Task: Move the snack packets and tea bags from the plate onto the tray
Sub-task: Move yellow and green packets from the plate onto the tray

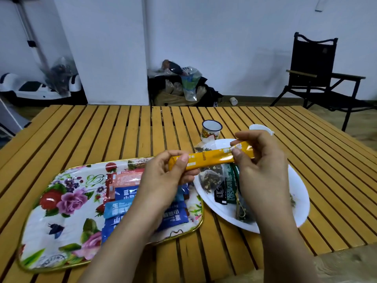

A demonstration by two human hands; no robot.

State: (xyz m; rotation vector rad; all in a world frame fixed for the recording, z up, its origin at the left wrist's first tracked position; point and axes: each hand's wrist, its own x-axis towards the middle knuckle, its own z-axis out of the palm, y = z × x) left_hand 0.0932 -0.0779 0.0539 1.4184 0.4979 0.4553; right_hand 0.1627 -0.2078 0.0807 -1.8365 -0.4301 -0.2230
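A long yellow stick packet (210,159) is held in the air between the tray and the plate. My left hand (165,176) pinches its left end, and my right hand (259,160) pinches its right end. The floral tray (61,211) lies on the left and carries several blue packets (120,209) and a salmon-pink packet (126,178). The white plate (299,193) on the right holds mesh tea bags (210,178) and a dark green packet (230,186), partly hidden by my right hand.
A small enamel cup (211,129) with a flower print stands behind the plate on the slatted wooden table (122,129). A white lid (261,128) lies to the cup's right. A black folding chair (318,78) stands at the back right.
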